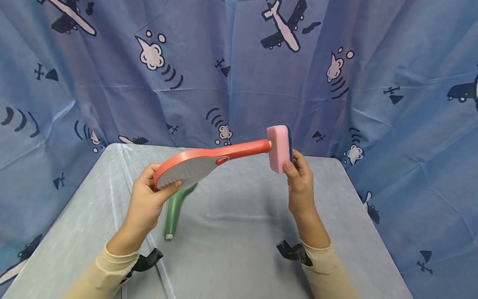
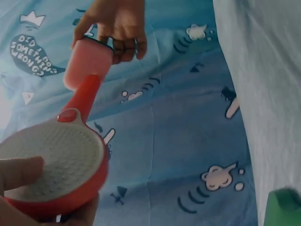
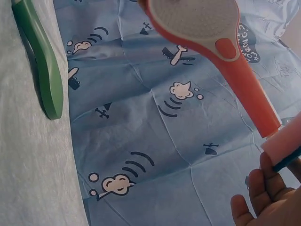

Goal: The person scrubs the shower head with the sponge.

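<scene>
My left hand (image 1: 147, 199) grips the round head of a red shower head (image 1: 239, 150), its thumb across the grey nozzle face (image 2: 61, 155). The shower head is held up over the table, its handle pointing right. In my right hand (image 1: 301, 187) is a pink sponge (image 1: 278, 149) with a dark blue scouring layer (image 3: 288, 159), pinched between thumb and fingers. The sponge's pink side is right at the handle's threaded end. Below the red one, a green shower head (image 1: 174, 211) lies on the table, its upper part hidden behind the left hand and red head.
A grey cloth covers the table (image 1: 239, 257), with a fold line on the left. Behind and beside it hangs a blue curtain (image 1: 231, 74) printed with planes and clouds. Black wrist mounts (image 1: 147, 261) sit on both forearms.
</scene>
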`<state>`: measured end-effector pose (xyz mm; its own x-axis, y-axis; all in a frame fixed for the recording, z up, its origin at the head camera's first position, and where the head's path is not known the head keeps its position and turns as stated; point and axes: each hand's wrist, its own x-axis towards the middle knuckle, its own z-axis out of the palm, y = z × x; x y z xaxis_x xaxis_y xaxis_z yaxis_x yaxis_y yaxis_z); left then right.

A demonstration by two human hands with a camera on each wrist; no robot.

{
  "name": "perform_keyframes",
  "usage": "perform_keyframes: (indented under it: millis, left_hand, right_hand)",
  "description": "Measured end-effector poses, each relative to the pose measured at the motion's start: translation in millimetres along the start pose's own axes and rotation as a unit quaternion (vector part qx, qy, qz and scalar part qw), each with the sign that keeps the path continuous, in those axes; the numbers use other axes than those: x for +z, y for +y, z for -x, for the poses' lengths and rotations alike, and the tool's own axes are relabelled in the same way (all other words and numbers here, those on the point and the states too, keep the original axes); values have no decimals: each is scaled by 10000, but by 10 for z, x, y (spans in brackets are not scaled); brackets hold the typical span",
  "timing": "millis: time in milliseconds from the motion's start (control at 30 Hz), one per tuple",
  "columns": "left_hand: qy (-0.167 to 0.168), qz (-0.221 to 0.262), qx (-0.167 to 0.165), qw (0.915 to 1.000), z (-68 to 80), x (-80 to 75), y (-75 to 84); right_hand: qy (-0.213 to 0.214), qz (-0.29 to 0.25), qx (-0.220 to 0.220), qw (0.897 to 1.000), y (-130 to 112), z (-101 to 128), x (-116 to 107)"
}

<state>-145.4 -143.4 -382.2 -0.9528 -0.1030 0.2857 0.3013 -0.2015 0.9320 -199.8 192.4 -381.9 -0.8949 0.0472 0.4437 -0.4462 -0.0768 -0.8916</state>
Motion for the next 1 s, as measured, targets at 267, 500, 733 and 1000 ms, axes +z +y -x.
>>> perform_keyframes:
  millis: [267, 500, 733, 1000]
  left_hand:
    - [80, -99, 177, 9998, -21, 55, -76]
    - [633, -25, 1084, 9921, -8, 89, -137]
    - [512, -383, 2543, 9650, 61, 179, -196]
    - [494, -738, 2606, 9613, 75, 244, -340]
  right_hand:
    - [152, -82, -372, 9992, -10, 48, 26]
    - [343, 2110, -1504, 9652, -50, 128, 132]
    - [449, 4423, -2822, 8501, 35, 260, 403]
    - [-713, 3185, -2606, 9086, 82, 433, 601]
